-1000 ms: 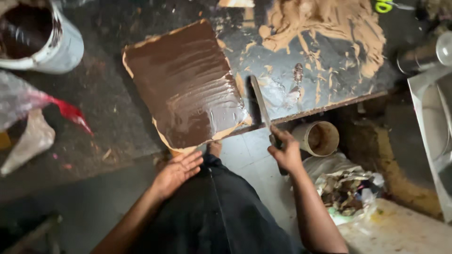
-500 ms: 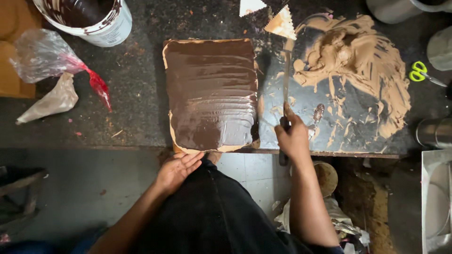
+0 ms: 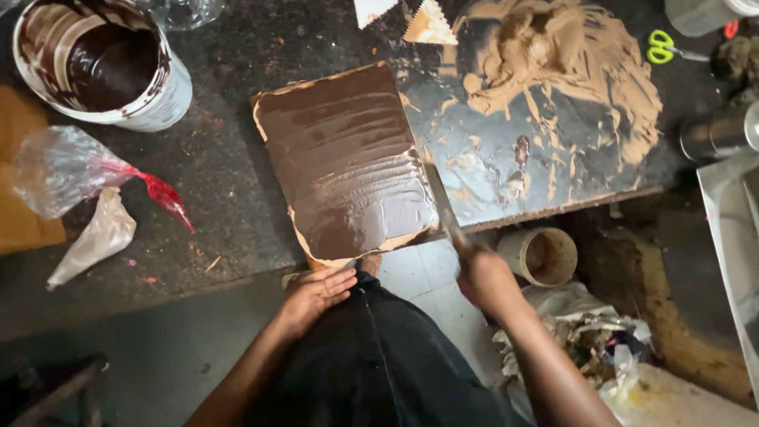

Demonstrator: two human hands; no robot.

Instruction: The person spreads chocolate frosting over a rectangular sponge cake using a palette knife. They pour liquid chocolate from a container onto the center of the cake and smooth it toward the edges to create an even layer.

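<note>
Right hand wrapped around the handle of a long putty knife, blade laid flat on the brown-coated board (near the worktop edge, within reach). Left hand resting on the lap, fingers loosely together, holding nothing.

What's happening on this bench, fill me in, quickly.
A person is spreading dark brown paste over a flat board on a black worktop. The right hand holds a long flat blade laid along the board's right edge; the left hand rests just below the board's near edge. The board is almost fully coated. A white bucket of the same dark paste stands at the far left, and a tan paste smear lies to the right.
</note>
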